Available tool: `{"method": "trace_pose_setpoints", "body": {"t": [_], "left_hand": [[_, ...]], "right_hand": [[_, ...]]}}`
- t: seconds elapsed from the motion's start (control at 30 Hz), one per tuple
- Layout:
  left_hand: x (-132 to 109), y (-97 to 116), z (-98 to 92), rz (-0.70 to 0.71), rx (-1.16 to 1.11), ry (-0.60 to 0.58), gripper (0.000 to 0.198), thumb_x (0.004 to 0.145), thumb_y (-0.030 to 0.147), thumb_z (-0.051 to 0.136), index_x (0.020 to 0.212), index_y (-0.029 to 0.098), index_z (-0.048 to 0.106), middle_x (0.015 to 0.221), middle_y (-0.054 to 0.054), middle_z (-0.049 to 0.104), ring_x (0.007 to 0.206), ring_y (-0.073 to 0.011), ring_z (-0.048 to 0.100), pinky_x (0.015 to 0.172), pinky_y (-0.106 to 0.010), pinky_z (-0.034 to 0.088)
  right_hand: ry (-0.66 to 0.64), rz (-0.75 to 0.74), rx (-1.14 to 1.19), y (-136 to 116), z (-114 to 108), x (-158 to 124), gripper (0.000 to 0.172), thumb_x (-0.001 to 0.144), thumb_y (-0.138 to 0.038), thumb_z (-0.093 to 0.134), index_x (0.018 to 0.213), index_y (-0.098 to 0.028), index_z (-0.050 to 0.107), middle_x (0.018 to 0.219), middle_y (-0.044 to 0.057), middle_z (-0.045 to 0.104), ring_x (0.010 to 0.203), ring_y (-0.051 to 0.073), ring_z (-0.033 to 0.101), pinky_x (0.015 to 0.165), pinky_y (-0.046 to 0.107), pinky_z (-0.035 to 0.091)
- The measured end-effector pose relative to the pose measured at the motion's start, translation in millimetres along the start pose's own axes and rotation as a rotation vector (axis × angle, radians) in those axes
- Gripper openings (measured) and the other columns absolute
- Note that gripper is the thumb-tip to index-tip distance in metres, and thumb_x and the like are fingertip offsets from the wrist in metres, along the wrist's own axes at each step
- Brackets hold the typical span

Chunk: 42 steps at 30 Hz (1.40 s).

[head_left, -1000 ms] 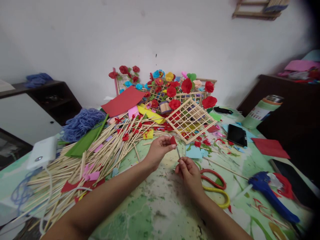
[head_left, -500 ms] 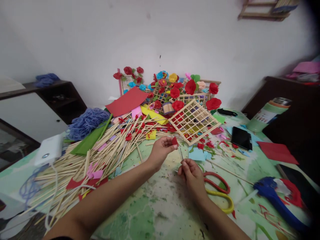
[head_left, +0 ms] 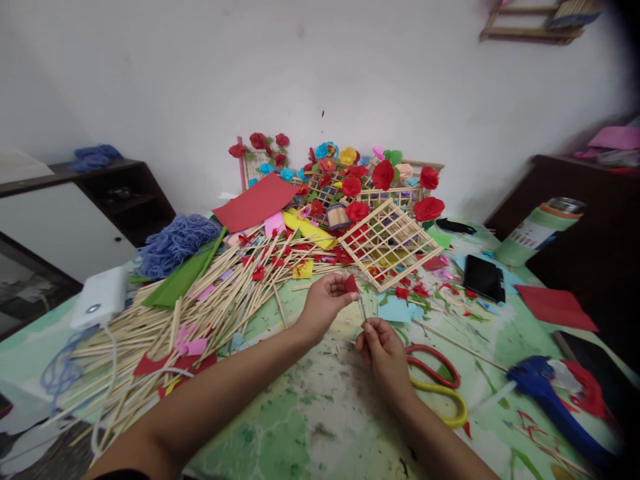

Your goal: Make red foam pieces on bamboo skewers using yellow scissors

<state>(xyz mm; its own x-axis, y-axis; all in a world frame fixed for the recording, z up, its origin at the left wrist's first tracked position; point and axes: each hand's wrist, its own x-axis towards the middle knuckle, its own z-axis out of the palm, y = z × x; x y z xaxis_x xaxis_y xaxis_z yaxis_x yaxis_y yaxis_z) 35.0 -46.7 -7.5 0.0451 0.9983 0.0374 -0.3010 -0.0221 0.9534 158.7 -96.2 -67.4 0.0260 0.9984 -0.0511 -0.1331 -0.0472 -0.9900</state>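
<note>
My left hand (head_left: 324,305) pinches a small red paper piece (head_left: 351,284) between thumb and fingertips, just above the table. My right hand (head_left: 383,348) sits right below it, fingers closed on the lower end of a thin stick (head_left: 361,307) that points up toward the red piece. The stick's tip and the paper are almost touching. Both hands hover over a green patterned table (head_left: 310,413), in front of a wooden lattice frame (head_left: 391,241).
A big pile of wooden sticks (head_left: 190,307) spreads left, with blue yarn (head_left: 177,241) and a white box (head_left: 99,297). Paper flowers on lattices (head_left: 350,180) stand at the wall. Red and yellow scissors (head_left: 437,383), a blue glue gun (head_left: 555,400), a black phone (head_left: 483,277) and a flask (head_left: 537,230) lie right.
The view has shifted slightly, so everything sits a little further right. The hands hold nearly the same pose, with the stick closer to the red piece.
</note>
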Motion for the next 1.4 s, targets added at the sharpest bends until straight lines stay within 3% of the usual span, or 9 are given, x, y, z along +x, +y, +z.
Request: {"method": "trace_pose_setpoints", "body": {"t": [0.53, 1.4], "left_hand": [[-1.5, -6.1, -0.1, 0.035, -0.021, -0.042, 0.022, 0.058, 0.018, 0.071, 0.076, 0.013, 0.058, 0.074, 0.000, 0.062, 0.071, -0.0111, 0.057, 0.073, -0.025, 0.044], [-0.1, 1.3, -4.1, -0.103, -0.060, -0.055, 0.017, 0.066, 0.026, 0.068, 0.074, 0.012, 0.063, 0.070, -0.004, 0.065, 0.068, -0.0109, 0.059, 0.067, -0.022, 0.043]], "right_hand": [[-0.007, -0.001, -0.020, -3.5, 1.7, -0.5, 0.026, 0.077, -0.046, 0.052, 0.078, -0.020, 0.046, 0.049, -0.006, 0.050, 0.038, 0.007, 0.032, 0.038, 0.019, 0.021], [-0.007, -0.012, -0.044, -5.5, 1.5, -1.5, 0.025, 0.078, -0.044, 0.051, 0.077, -0.020, 0.045, 0.049, -0.006, 0.051, 0.039, 0.008, 0.032, 0.039, 0.020, 0.022]]}}
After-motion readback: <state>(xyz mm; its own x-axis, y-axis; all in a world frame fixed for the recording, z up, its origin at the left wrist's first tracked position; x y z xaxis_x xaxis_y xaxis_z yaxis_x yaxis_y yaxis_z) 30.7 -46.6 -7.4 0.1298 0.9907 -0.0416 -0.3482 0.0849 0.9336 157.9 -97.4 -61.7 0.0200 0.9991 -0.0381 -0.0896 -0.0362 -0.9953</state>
